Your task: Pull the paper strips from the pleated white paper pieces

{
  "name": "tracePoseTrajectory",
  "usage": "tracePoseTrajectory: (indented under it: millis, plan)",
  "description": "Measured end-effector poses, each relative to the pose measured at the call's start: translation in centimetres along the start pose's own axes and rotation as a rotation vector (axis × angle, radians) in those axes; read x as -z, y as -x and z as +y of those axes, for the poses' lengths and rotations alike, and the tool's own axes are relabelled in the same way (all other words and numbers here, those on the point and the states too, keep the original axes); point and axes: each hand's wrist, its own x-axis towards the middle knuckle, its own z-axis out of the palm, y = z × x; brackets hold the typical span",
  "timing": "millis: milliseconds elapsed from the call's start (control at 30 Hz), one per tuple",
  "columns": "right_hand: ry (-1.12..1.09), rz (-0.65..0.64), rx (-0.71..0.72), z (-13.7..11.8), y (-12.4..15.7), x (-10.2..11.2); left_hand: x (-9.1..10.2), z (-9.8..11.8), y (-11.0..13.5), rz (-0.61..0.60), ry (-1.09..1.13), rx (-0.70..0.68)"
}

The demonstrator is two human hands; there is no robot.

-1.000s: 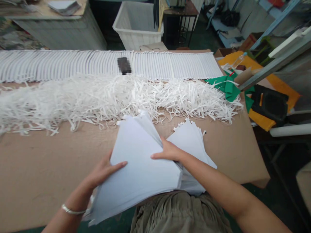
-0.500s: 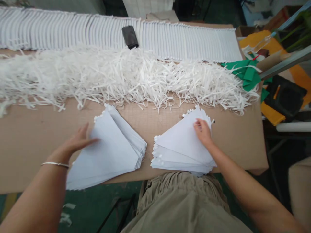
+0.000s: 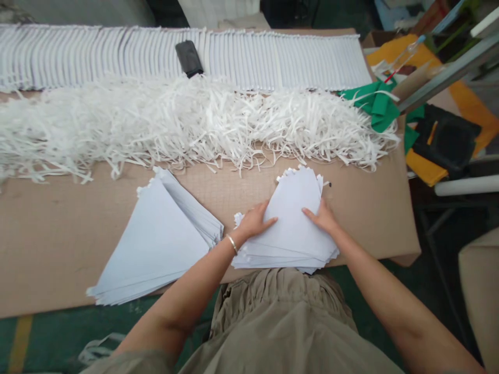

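Two fanned stacks of white triangular sheets lie at the table's front edge. The top white sheet (image 3: 296, 208) of the right stack (image 3: 273, 259) bows a little between my hands. My left hand (image 3: 253, 221), with a bracelet at the wrist, grips its left edge, thumb on top. At its right edge my right hand (image 3: 323, 217) grips it likewise, thumb on the face and fingers around the side. How many sheets are held I cannot tell. Beside my left forearm, the left stack (image 3: 152, 234) lies untouched by either hand.
A long heap of white strips (image 3: 187, 124) crosses the brown-covered table (image 3: 50, 234). Behind it stretches a row of overlapping white sheets (image 3: 280, 59) with a dark folded item (image 3: 189, 58) on it. Green fabric (image 3: 378, 106) and a metal bar (image 3: 440, 80) are at the right.
My left hand has moved right from the left stack to the right stack. My right hand has shifted lower, to the sheet's right edge, and its thumb has spread over the face.
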Motion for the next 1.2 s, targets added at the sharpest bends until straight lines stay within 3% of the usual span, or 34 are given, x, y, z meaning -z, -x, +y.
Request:
tracePoseTrajectory:
  millis: [100,167,233,300,400,467,567,667,833,933,1000,1100,1200]
  plan:
    - [-0.185,-0.095,0.016,2.1,2.5,0.2,-0.9,-1.6,5.5,-0.055,-0.054,-0.008]
    - [-0.304,-0.111,-0.021,3.3,3.4,0.5,-1.3,-2.5,6.8,-0.086,-0.032,0.019]
    - [-0.365,-0.043,-0.105,3.7,3.8,0.3,-1.8,-2.5,5.6,-0.032,0.013,0.091]
    - [-0.348,0.022,-0.134,3.1,4.2,-0.4,-2.5,-1.6,2.5,0.073,0.05,0.146]
    - [-0.262,0.044,-0.097,2.0,5.0,-1.7,-3.5,0.4,-2.2,0.11,0.07,0.084]
    - [-0.28,0.019,-0.061,2.1,5.3,-2.0,-3.9,1.4,-3.9,0.061,0.087,0.0]
    - [-0.436,-0.033,-0.037,3.1,4.8,-1.6,-3.9,2.0,-4.3,-0.005,0.107,0.013]
    - [-0.49,0.039,-0.126,3.5,3.3,-1.5,-3.9,2.3,-4.4,0.025,0.114,0.12]
    - [-0.464,0.079,-0.145,2.9,0.9,-1.4,-3.2,2.5,-5.8,-0.084,0.237,0.005]
    - [-0.498,0.123,-0.157,2.3,0.2,-1.5,-3.4,2.1,-6.2,0.02,0.214,0.083]
    - [-0.422,0.112,-0.128,1.6,-0.2,-1.6,-4.1,2.3,-6.6,0.076,0.183,0.054]
    - [-0.387,0.042,-0.096,1.4,-0.8,-0.8,-4.2,2.8,-7.4,-0.006,0.228,-0.012]
    - [-0.451,0.107,-0.124,3.7,0.3,0.5,-2.4,1.7,-6.6,0.004,0.248,0.04]
